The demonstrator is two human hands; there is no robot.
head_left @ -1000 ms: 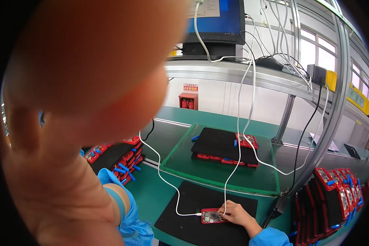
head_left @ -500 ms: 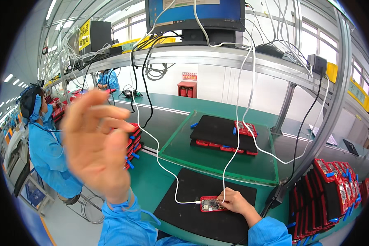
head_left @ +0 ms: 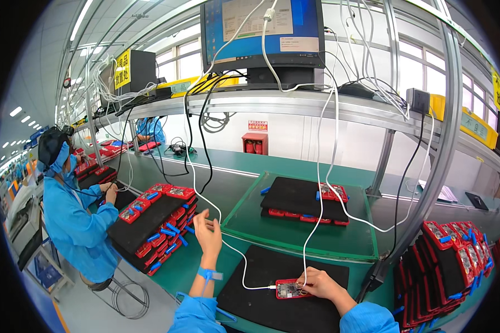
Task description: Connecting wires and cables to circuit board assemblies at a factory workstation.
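Note:
A small circuit board in a red case (head_left: 288, 289) lies on a black mat (head_left: 250, 302). A white cable (head_left: 255, 288) runs into its left end. At its right end, my right hand (head_left: 321, 284) pinches the lower end of a second white cable (head_left: 305, 250); the fingers partly hide the contact. My left hand (head_left: 208, 238) is raised left of the mat, its fingers loosely bent and apart, with nothing visible in them. It is beside the first cable and close to a stack of red-cased boards (head_left: 150, 244) with blue tabs and black sheets.
Black sheets and red cases stack on a green-edged panel (head_left: 244, 222). More red-cased boards (head_left: 447, 261) are piled at the right. A monitor (head_left: 264, 36) stands on the metal shelf (head_left: 250, 101); cables hang below. A co-worker in blue (head_left: 78, 216) is at the left.
My left hand has come down and away from the camera, uncovering the left stack. My right hand stays at the board's right end. The view has shifted slightly.

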